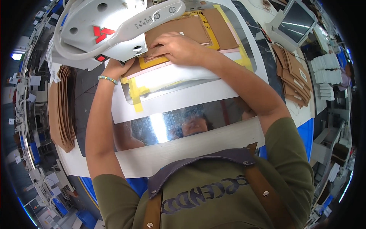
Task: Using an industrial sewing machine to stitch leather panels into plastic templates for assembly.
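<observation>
My right hand (178, 47) lies palm down on a brown flat piece (167, 29), fingers bent slightly and resting near its left part. Around this piece runs a yellow frame (214, 41) with dark marks, set on a clear template held with yellow tape (135, 100). My left hand (119, 68), with a beaded bracelet at the wrist, reaches in at the template's left corner. The white machine head (91, 32) covers its fingers, so what they touch is hidden. Another brown section (221, 28) shows right of the frame.
A white lamp-like arm (148, 21) crosses the machine head above my hands. Shiny metal plate (175, 124) fronts the work area. Stacked brown pieces stand at left (63, 110) and right (293, 74). A screen (295, 21) sits at the far right, near white bundles (326, 70).
</observation>
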Motion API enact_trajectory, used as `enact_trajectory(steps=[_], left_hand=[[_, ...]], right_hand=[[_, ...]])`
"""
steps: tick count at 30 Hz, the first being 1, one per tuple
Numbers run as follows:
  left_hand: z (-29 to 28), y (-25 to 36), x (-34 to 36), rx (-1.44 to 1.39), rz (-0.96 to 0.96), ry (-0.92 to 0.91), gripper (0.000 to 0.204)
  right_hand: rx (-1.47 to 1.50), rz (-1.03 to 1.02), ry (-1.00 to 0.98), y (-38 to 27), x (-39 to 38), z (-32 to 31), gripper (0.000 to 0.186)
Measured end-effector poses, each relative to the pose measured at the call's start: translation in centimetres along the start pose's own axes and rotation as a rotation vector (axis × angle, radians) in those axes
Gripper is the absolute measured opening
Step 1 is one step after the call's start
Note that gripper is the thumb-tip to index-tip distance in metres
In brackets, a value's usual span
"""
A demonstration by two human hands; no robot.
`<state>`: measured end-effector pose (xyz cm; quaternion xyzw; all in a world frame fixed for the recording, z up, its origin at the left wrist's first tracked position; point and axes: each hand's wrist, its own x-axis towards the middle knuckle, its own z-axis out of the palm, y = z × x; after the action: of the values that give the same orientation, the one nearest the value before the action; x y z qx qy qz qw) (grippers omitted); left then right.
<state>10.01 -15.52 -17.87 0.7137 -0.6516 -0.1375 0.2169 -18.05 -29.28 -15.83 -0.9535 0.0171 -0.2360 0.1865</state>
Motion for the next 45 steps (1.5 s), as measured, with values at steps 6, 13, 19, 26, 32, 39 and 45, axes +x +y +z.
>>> enact_trajectory(steps=[6, 13, 19, 26, 32, 39, 45], left_hand=[[0.6, -1.3, 0.5, -0.005, 0.000, -0.017, 0.053], [0.6, -0.6, 0.5, -0.028, -0.020, -0.026, 0.052], [0.3, 0.7, 0.0, 0.000, -0.059, 0.006, 0.044], [0.5, 1.1, 0.2, -0.162, -0.032, 0.027, 0.045], [0.7, 2.7, -1.7, -0.288, -0.128, 0.174, 0.040], [-1.7, 4.5, -5.1, -0.163, -0.032, 0.150, 0.032], [-2.8, 6.7, -9.9, -0.038, 0.138, 0.191, 0.029]], right_hand=[[-0.034, -0.013, -0.058, 0.3, 0.2, -0.3, 0.041], [-0.043, 0.026, -0.142, 0.0, 0.6, -0.8, 0.041], [-0.075, 0.073, -0.155, -0.5, 0.6, -1.2, 0.040], [0.053, 0.076, -0.191, 0.1, 1.6, -2.0, 0.038], [-0.210, 0.107, -0.102, 0.0, 1.2, -1.3, 0.036], [-0.070, 0.028, -0.111, -0.9, 1.0, -1.8, 0.029], [0.029, 0.012, -0.172, -2.0, 0.5, -2.4, 0.024]])
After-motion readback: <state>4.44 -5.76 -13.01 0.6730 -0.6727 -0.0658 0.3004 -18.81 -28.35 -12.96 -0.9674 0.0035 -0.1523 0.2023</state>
